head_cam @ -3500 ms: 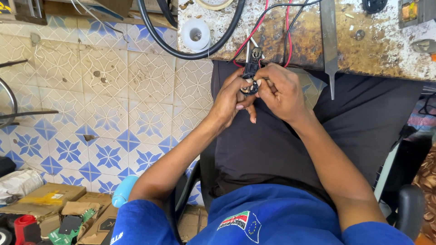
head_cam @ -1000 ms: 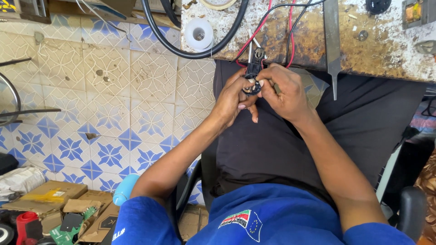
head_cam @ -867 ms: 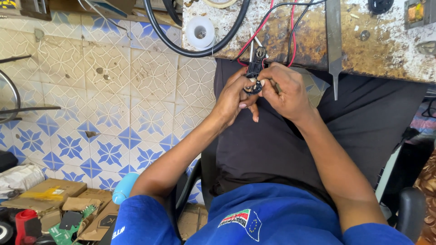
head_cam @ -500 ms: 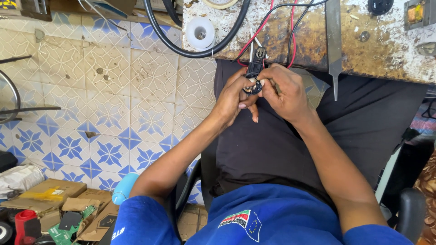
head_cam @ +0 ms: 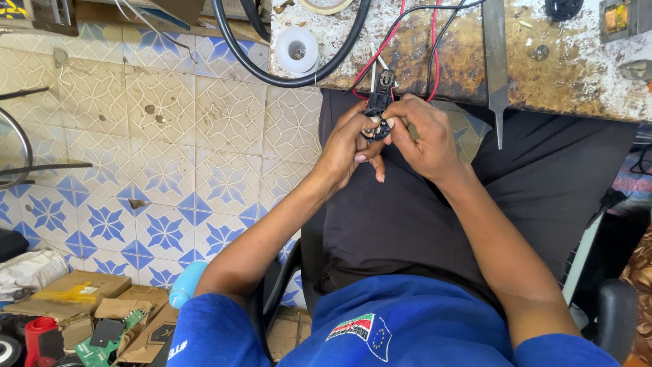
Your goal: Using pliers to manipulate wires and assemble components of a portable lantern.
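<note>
Small black round part (head_cam: 375, 127) with red and black wires (head_cam: 435, 47) running up onto the tabletop (head_cam: 570, 68), held over the lap just below the tabletop edge. Left hand (head_cam: 346, 146) and right hand (head_cam: 424, 139) close together, both pinching the part with fingertips. White tape roll (head_cam: 297, 51), thick black cable (head_cam: 272, 71), metal file (head_cam: 496, 61) on tabletop; blue-patterned tile floor (head_cam: 170, 170) at left.

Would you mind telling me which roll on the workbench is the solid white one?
The white spool at the bench's left corner, inside the black cable's loop; the tape roll at the frame's top is tan.
</note>
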